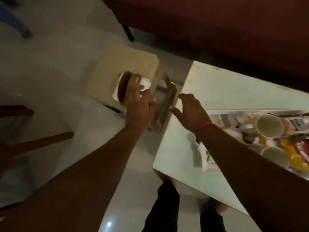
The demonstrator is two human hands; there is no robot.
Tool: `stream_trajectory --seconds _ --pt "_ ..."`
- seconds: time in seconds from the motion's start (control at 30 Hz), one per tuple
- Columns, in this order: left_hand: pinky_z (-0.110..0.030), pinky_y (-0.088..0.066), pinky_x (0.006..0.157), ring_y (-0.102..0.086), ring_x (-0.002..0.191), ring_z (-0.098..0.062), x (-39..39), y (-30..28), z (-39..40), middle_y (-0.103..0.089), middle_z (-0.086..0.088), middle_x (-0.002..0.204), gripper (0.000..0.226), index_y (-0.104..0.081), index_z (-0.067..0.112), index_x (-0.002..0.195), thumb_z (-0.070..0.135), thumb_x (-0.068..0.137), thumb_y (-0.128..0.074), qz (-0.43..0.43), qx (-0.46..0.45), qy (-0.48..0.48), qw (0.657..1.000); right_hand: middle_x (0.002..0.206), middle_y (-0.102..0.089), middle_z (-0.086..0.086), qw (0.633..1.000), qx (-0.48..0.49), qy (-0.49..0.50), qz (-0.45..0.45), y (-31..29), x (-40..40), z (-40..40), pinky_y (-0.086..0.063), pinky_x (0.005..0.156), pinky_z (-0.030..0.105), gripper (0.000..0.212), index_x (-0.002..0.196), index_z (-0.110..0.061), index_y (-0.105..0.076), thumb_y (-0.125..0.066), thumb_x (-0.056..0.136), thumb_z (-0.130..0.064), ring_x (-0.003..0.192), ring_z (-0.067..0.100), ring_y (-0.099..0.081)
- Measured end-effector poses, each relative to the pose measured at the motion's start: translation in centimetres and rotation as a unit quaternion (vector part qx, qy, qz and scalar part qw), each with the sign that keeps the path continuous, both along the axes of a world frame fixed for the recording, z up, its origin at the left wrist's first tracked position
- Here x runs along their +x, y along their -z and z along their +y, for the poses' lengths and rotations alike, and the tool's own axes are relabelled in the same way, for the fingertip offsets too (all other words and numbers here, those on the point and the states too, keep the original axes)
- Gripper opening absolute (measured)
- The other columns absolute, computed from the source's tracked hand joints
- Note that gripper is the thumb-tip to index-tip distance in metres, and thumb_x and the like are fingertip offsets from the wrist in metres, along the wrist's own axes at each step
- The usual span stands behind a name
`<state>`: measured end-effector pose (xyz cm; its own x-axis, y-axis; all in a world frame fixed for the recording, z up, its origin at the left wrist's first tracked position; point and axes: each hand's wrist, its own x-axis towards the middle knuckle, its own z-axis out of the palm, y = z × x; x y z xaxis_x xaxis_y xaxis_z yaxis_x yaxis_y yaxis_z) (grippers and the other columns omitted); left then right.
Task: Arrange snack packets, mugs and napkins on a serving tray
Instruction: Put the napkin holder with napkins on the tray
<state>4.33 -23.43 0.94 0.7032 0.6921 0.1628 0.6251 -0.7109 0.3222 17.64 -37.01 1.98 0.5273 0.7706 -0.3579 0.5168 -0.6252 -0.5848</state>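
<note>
I see the pale green rectangular surface (225, 91) filling the 3 o'clock side of my view, its near corner pointing toward 6 o'clock. At its 3 o'clock edge sits a shiny metal serving tray (237, 112), only partly in frame. On the tray lie two white ceramic mugs: one tipped with its mouth toward me (269, 125), the other (275, 158) nearer 4 o'clock. Just beside them are snack packets, a yellow-and-red one (299, 156) and a paler one with a dark label (299, 123); the print is too blurred to read. A small white napkin-like piece with green marks (206, 159) lies on the surface at about 4 o'clock from centre, under my right forearm.

At 10 o'clock from centre stands a cream-coloured plastic stool (123, 69) on the pale tiled floor (133, 190). On its seat a white folded napkin (132, 86) lies under a round brown wooden holder (127, 87).

My left hand (139, 104) is on that wooden holder, the fingers curled over its edge, so this grip is grasping the holder. My right hand (189, 109), with a red thread bracelet (204, 127) at the wrist, hovers above the surface's 9 o'clock edge, fingers loosely spread and released, holding nothing. Motion blur softens both hands.
</note>
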Motion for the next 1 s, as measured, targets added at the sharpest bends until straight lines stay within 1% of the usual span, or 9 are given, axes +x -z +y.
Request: stream_trajectory --seconds 0.1,0.17,0.23,0.3,0.37,0.53,0.67,0.87,1.0 --pt "-0.046 -0.042 0.091 -0.05 0.109 -0.035 -1.5 -0.8 5.7 -0.053 -0.016 0.126 0.033 -0.058 0.012 0.116 0.034 0.095 -0.047 -0.008 0.037 -0.108 0.993 0.135 -0.048 0.018 0.995 0.018 0.011 0.097 0.9 -2.4 6.9 -0.045 0.102 0.047 0.055 0.135 -0.007 -0.05 -0.062 0.089 -0.034 0.12 0.037 -0.053" --pt "-0.043 -0.04 0.093 -0.05 0.113 -0.031 -2.1 -0.3 8.6 -0.053 -0.013 0.127 0.038 -0.058 0.013 0.119 0.038 0.096 -0.042 -0.016 -0.01 -0.161 0.987 0.143 -0.043 0.019 0.992 0.016 0.018 0.124 1.4 -3.8 10.5 -0.039 0.11 0.04 0.053 0.142 -0.006 -0.045 -0.058 0.094 -0.024 0.128 0.034 -0.049" --pt "-0.04 -0.041 0.101 -0.051 0.118 -0.027 -2.3 0.6 10.8 -0.054 -0.01 0.129 0.051 -0.055 0.011 0.129 0.044 0.098 -0.031 -0.046 -0.195 -0.2 0.959 0.146 -0.044 0.017 0.984 0.0 0.054 0.169 1.9 -4.8 13.0 -0.038 0.108 0.032 0.049 0.145 -0.007 -0.041 -0.052 0.098 -0.015 0.13 0.032 -0.048" --pt "-0.036 -0.039 0.106 -0.053 0.119 -0.02 -2.3 1.2 11.9 -0.057 -0.002 0.13 0.062 -0.053 0.018 0.136 0.055 0.098 -0.02 -0.07 -0.413 -0.236 0.877 0.146 -0.046 0.013 0.961 -0.006 0.119 0.251 2.5 -5.7 15.1 -0.041 0.107 0.033 0.051 0.147 -0.012 -0.04 -0.046 0.097 -0.004 0.129 0.031 -0.049" --pt "-0.039 -0.037 0.11 -0.054 0.121 -0.018 -2.0 1.3 12.0 -0.059 0.003 0.131 0.071 -0.053 0.029 0.136 0.068 0.091 -0.015 -0.066 -0.504 -0.251 0.824 0.146 -0.046 0.011 0.929 -0.002 0.17 0.33 2.9 -6.2 16.5 -0.043 0.108 0.042 0.057 0.148 -0.016 -0.039 -0.042 0.095 0.003 0.128 0.032 -0.05" --pt "-0.042 -0.04 0.109 -0.057 0.119 -0.022 -1.4 0.9 12.1 -0.063 -0.005 0.13 0.067 -0.055 0.028 0.134 0.065 0.096 -0.015 -0.073 -0.532 -0.267 0.8 0.136 -0.056 0.006 0.86 0.042 0.251 0.443 3.1 -6.9 18.3 -0.055 0.095 0.041 0.059 0.148 -0.022 -0.041 -0.041 0.094 0.001 0.116 0.025 -0.058" --pt "-0.027 -0.042 0.093 -0.059 0.109 -0.014 -1.2 0.3 11.3 -0.065 -0.001 0.124 0.061 -0.059 0.029 0.131 0.059 0.1 -0.016 -0.084 -0.515 -0.25 0.816 0.127 -0.061 0.009 0.839 0.062 0.268 0.47 2.7 -6.8 17.6 -0.054 0.074 0.032 0.064 0.147 -0.021 -0.042 -0.039 0.089 0.008 0.103 0.023 -0.062" --pt "-0.044 -0.045 0.105 -0.062 0.113 -0.018 0.7 -1.3 6.1 -0.068 0.001 0.123 0.063 -0.062 0.032 0.128 0.064 0.096 -0.018 -0.121 -0.48 -0.216 0.842 0.124 -0.066 0.007 0.841 0.126 0.259 0.459 0.7 -4.4 11.7 -0.056 0.094 0.047 0.05 0.136 -0.023 -0.056 -0.041 0.093 -0.002 0.11 0.027 -0.066" --pt "-0.041 -0.051 0.098 -0.065 0.107 -0.016 3.3 -2.5 -1.7 -0.07 0.005 0.111 0.058 -0.065 0.036 0.115 0.066 0.095 -0.021 -0.131 -0.526 -0.185 0.819 0.107 -0.073 0.002 0.865 0.101 0.292 0.395 -0.3 -1.9 3.6 -0.054 0.096 0.051 0.034 0.109 -0.036 -0.071 -0.042 0.091 -0.039 0.103 0.025 -0.069"
